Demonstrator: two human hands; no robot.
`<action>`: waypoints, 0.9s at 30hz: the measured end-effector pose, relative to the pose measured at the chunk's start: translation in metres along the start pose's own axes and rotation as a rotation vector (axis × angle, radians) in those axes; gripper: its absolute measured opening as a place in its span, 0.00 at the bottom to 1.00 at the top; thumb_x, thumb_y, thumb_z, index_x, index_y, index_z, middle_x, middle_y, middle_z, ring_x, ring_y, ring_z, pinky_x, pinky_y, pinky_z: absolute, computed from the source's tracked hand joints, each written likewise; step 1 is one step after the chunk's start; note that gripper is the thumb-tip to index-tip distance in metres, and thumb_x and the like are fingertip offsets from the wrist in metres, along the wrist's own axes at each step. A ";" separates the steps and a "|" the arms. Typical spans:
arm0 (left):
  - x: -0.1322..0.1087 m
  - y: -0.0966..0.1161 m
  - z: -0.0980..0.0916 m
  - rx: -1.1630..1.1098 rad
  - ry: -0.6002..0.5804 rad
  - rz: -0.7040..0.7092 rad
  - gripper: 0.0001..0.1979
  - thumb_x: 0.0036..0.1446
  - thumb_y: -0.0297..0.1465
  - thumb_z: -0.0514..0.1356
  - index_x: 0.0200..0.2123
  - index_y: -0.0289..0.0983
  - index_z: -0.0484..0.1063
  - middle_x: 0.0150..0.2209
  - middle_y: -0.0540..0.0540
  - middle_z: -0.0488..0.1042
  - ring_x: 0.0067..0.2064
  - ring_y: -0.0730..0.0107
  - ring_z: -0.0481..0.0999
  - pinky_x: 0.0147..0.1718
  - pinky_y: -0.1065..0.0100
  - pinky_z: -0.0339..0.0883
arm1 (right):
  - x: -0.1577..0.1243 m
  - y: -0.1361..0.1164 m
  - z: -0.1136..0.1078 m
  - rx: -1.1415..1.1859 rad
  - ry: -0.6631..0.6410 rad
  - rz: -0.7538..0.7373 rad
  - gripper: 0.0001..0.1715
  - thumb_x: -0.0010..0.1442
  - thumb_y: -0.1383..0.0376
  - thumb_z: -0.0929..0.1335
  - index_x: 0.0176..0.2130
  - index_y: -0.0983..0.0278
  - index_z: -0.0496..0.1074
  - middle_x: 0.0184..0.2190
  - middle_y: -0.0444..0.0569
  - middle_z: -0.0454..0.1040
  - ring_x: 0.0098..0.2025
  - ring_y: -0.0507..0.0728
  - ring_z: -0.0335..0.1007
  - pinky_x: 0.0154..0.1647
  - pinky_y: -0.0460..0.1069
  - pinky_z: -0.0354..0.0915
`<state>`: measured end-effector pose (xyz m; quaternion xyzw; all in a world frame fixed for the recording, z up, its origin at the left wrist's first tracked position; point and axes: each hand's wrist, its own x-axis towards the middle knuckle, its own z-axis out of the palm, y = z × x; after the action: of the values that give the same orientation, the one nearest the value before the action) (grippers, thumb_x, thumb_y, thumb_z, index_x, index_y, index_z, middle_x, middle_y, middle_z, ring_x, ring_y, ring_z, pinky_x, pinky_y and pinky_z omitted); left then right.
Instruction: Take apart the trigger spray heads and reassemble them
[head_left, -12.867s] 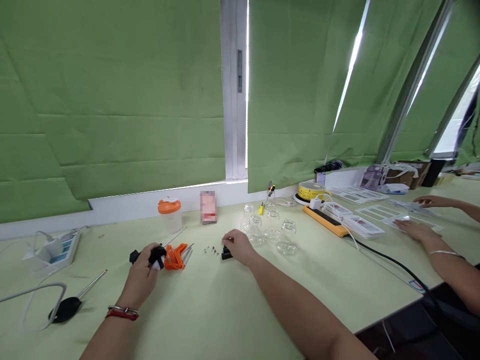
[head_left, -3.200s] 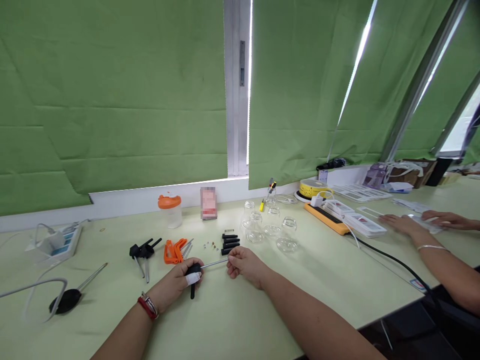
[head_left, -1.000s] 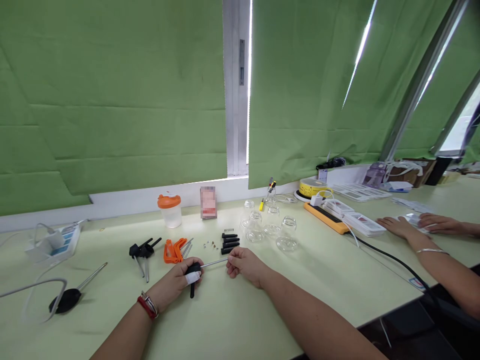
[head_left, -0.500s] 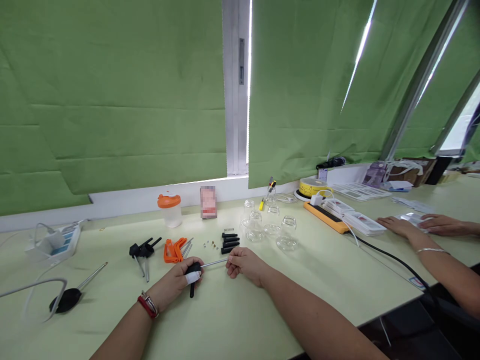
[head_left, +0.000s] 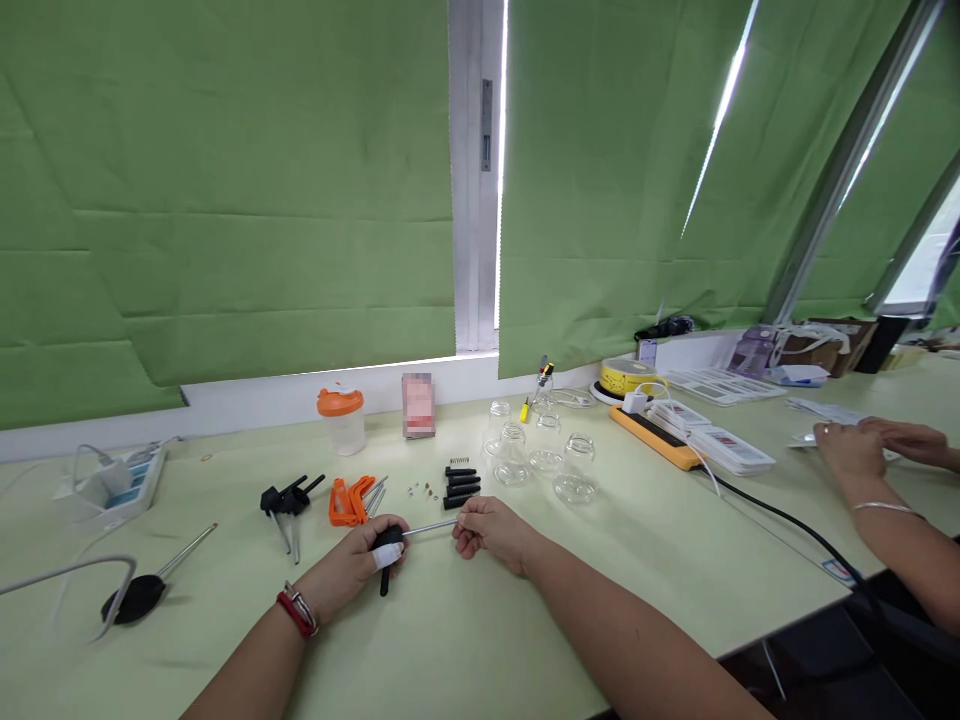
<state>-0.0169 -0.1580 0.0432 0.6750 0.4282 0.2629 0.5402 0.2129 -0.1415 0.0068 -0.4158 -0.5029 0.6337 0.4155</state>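
Note:
My left hand [head_left: 352, 567] is closed round a black handle piece [head_left: 385, 560] with a thin metal rod [head_left: 429, 527] sticking out of it to the right. My right hand [head_left: 491, 530] pinches the far end of that rod, fingers curled. Both hands rest low over the pale green table [head_left: 465, 640]. Just beyond lie small black caps [head_left: 460, 485], tiny screws [head_left: 422, 490], a small spring [head_left: 458, 461], orange clips with rods [head_left: 349, 501] and a black part [head_left: 285, 499].
Several clear glass cups [head_left: 544, 458] stand behind my right hand. An orange-lidded jar [head_left: 341, 418], a black bulb tool [head_left: 142, 596] and a charger [head_left: 112, 484] sit left. A black cable [head_left: 780, 520] crosses right, where another person's hands [head_left: 862, 450] handle packets.
My hands have held the handle and rod almost still. The other person's hands at the right have drawn together and lifted slightly.

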 end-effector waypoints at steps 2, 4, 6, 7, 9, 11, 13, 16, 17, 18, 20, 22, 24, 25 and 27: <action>0.002 -0.005 -0.006 0.053 0.054 0.021 0.16 0.49 0.39 0.60 0.40 0.39 0.68 0.32 0.50 0.71 0.33 0.69 0.68 0.36 0.67 0.64 | 0.000 0.000 0.000 -0.014 0.022 -0.008 0.11 0.51 0.61 0.67 0.26 0.66 0.64 0.23 0.46 0.70 0.22 0.50 0.67 0.24 0.47 0.63; 0.004 -0.010 -0.020 0.115 0.236 0.083 0.17 0.47 0.39 0.61 0.41 0.38 0.69 0.38 0.47 0.72 0.38 0.65 0.70 0.39 0.66 0.65 | -0.001 0.000 0.001 -0.018 0.035 -0.011 0.13 0.53 0.59 0.67 0.27 0.66 0.64 0.24 0.46 0.70 0.23 0.50 0.67 0.24 0.47 0.64; 0.002 -0.016 -0.041 0.132 0.586 0.171 0.20 0.48 0.40 0.60 0.43 0.38 0.68 0.44 0.44 0.72 0.45 0.61 0.70 0.44 0.64 0.64 | -0.003 -0.001 0.001 -0.008 0.032 -0.011 0.15 0.53 0.56 0.67 0.28 0.66 0.64 0.25 0.46 0.70 0.23 0.50 0.67 0.25 0.48 0.64; 0.000 -0.019 -0.054 0.151 0.805 0.194 0.20 0.49 0.41 0.59 0.45 0.39 0.67 0.45 0.44 0.71 0.46 0.61 0.70 0.45 0.64 0.64 | -0.003 -0.001 0.001 -0.006 0.028 -0.010 0.16 0.53 0.55 0.67 0.28 0.66 0.64 0.25 0.46 0.70 0.23 0.50 0.67 0.25 0.48 0.63; -0.009 -0.026 -0.082 0.294 1.189 0.097 0.21 0.51 0.42 0.57 0.46 0.39 0.66 0.43 0.45 0.72 0.44 0.60 0.71 0.43 0.62 0.65 | -0.004 -0.002 0.001 -0.015 0.026 -0.008 0.17 0.53 0.54 0.67 0.28 0.66 0.64 0.25 0.46 0.70 0.23 0.50 0.67 0.25 0.47 0.63; -0.020 -0.034 -0.107 0.501 1.375 -0.062 0.22 0.52 0.43 0.55 0.47 0.37 0.66 0.43 0.42 0.71 0.44 0.56 0.71 0.44 0.58 0.65 | -0.004 -0.003 0.002 -0.031 0.031 -0.007 0.16 0.53 0.55 0.67 0.27 0.66 0.64 0.24 0.46 0.69 0.23 0.50 0.66 0.25 0.47 0.63; -0.030 -0.041 -0.125 0.649 1.397 -0.239 0.22 0.53 0.41 0.53 0.48 0.35 0.66 0.46 0.38 0.69 0.47 0.52 0.70 0.44 0.57 0.64 | -0.005 -0.003 0.003 -0.040 0.036 -0.004 0.15 0.54 0.56 0.67 0.27 0.66 0.64 0.24 0.46 0.70 0.23 0.50 0.66 0.25 0.48 0.63; -0.037 -0.049 -0.139 0.720 1.328 -0.403 0.21 0.51 0.37 0.54 0.47 0.33 0.65 0.46 0.36 0.70 0.47 0.49 0.70 0.43 0.56 0.65 | -0.006 -0.005 0.004 -0.046 0.043 -0.001 0.14 0.54 0.57 0.66 0.27 0.66 0.63 0.23 0.45 0.70 0.22 0.50 0.66 0.26 0.48 0.64; -0.037 -0.051 -0.141 0.724 1.311 -0.427 0.21 0.50 0.36 0.55 0.47 0.33 0.66 0.45 0.36 0.70 0.46 0.48 0.70 0.42 0.55 0.65 | -0.007 -0.005 0.004 -0.048 0.044 -0.001 0.14 0.54 0.58 0.66 0.27 0.66 0.63 0.23 0.45 0.69 0.22 0.50 0.66 0.26 0.48 0.64; -0.037 -0.053 -0.142 0.724 1.301 -0.439 0.21 0.49 0.35 0.55 0.46 0.32 0.66 0.44 0.36 0.71 0.46 0.48 0.71 0.42 0.56 0.65 | -0.007 -0.006 0.004 -0.050 0.043 -0.002 0.14 0.54 0.57 0.66 0.27 0.66 0.63 0.22 0.45 0.69 0.22 0.49 0.66 0.26 0.48 0.63; -0.037 -0.056 -0.144 0.750 1.257 -0.485 0.22 0.47 0.34 0.56 0.47 0.31 0.66 0.44 0.34 0.71 0.46 0.48 0.71 0.42 0.57 0.65 | -0.007 -0.006 0.004 -0.051 0.039 -0.002 0.14 0.54 0.57 0.67 0.27 0.66 0.63 0.22 0.45 0.69 0.22 0.49 0.65 0.26 0.47 0.63; -0.037 -0.059 -0.145 0.789 1.207 -0.542 0.25 0.45 0.32 0.57 0.48 0.29 0.65 0.45 0.32 0.71 0.47 0.47 0.71 0.41 0.58 0.65 | -0.007 -0.005 0.003 -0.055 0.034 -0.002 0.15 0.54 0.56 0.67 0.27 0.66 0.63 0.22 0.44 0.69 0.21 0.49 0.65 0.26 0.47 0.63; -0.038 -0.061 -0.147 0.825 1.166 -0.590 0.27 0.43 0.31 0.58 0.49 0.28 0.65 0.45 0.30 0.70 0.48 0.45 0.70 0.42 0.58 0.64 | -0.006 -0.003 0.003 -0.059 0.031 -0.004 0.15 0.53 0.56 0.67 0.26 0.66 0.63 0.22 0.44 0.69 0.21 0.49 0.65 0.26 0.47 0.63; -0.038 -0.061 -0.147 0.837 1.154 -0.604 0.27 0.42 0.31 0.58 0.49 0.28 0.65 0.45 0.29 0.70 0.48 0.44 0.70 0.42 0.57 0.64 | -0.005 -0.003 0.003 -0.060 0.031 -0.005 0.15 0.53 0.56 0.67 0.26 0.66 0.63 0.22 0.44 0.69 0.21 0.49 0.65 0.26 0.47 0.63; -0.038 -0.059 -0.145 0.847 1.144 -0.615 0.27 0.42 0.33 0.58 0.49 0.28 0.66 0.46 0.28 0.70 0.49 0.43 0.69 0.43 0.56 0.62 | -0.005 -0.003 0.002 -0.059 0.030 -0.007 0.14 0.54 0.57 0.66 0.26 0.66 0.63 0.22 0.45 0.70 0.21 0.49 0.66 0.26 0.47 0.63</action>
<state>-0.1723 -0.1149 0.0312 0.4341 0.8727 0.2228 -0.0204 0.2124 -0.1465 0.0104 -0.4357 -0.5166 0.6108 0.4127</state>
